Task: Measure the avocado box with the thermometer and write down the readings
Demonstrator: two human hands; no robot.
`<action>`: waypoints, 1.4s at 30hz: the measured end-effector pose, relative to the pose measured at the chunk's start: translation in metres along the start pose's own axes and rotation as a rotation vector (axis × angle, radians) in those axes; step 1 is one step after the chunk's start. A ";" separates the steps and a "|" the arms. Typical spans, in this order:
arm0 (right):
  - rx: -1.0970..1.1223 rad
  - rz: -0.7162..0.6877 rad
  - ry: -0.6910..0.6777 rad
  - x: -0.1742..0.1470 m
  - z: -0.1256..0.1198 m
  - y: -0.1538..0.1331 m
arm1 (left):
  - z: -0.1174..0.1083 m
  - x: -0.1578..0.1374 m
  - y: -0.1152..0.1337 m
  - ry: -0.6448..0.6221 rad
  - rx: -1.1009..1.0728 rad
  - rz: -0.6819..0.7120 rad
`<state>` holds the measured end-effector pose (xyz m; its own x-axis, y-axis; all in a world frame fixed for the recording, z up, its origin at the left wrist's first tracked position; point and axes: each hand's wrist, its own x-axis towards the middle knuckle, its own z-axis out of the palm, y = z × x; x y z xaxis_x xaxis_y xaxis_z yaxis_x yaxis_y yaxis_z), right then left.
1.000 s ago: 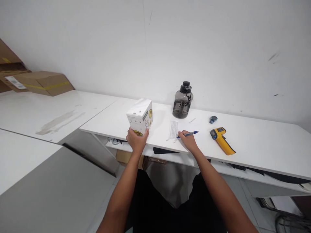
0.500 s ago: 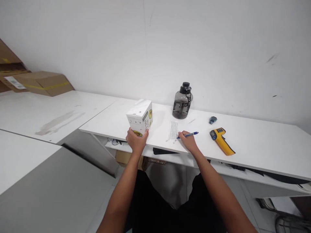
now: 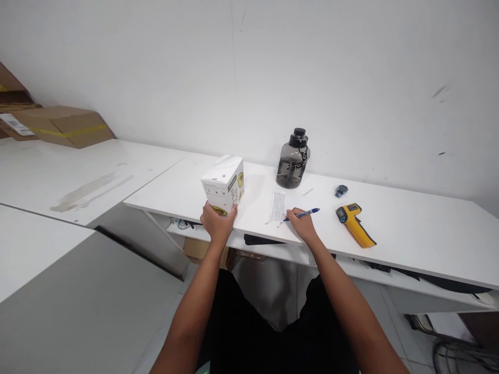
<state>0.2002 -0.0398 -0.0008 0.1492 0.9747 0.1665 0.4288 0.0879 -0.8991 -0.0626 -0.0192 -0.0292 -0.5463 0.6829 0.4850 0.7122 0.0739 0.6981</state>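
The left hand [image 3: 217, 223] is curled around the lower near end of a white box [image 3: 223, 183], thumb on its right side and fingers on its left. The box is left of centre in the frame, at the near edge of the white surface [image 3: 413, 228]. The right hand [image 3: 302, 225], just right of centre, is closed on a blue pen [image 3: 310, 213], its tip pointing lower left towards dark marks at the foot of a printed paper [image 3: 278, 205].

The left hand covers the box's lower front, so its bottom edge and part of a green-and-yellow picture are hidden. The print is too small to read, the paper's outline melts into the white surface, and whether the pen tip touches cannot be told. A dark bottle [image 3: 291, 166] stands behind the paper; its lettering is partly turned away. To the right lie a yellow handheld device [image 3: 356, 226] and a small teal object [image 3: 341, 191], hard to identify. The left frame edge cuts off the stacked cartons.

Against the earlier frames, both grips match; the view has shifted slightly, leaving the taped carton [image 3: 74, 129] at upper left a little higher and farther left.
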 end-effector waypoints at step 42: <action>0.554 0.324 -0.161 -0.025 -0.045 -0.006 | 0.002 0.003 -0.004 0.050 -0.021 0.054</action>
<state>0.2343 -0.0737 0.0184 0.0403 0.9844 -0.1712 -0.1437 -0.1638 -0.9760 -0.0665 -0.0156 -0.0317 -0.5295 0.6481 0.5474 0.7317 0.0223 0.6813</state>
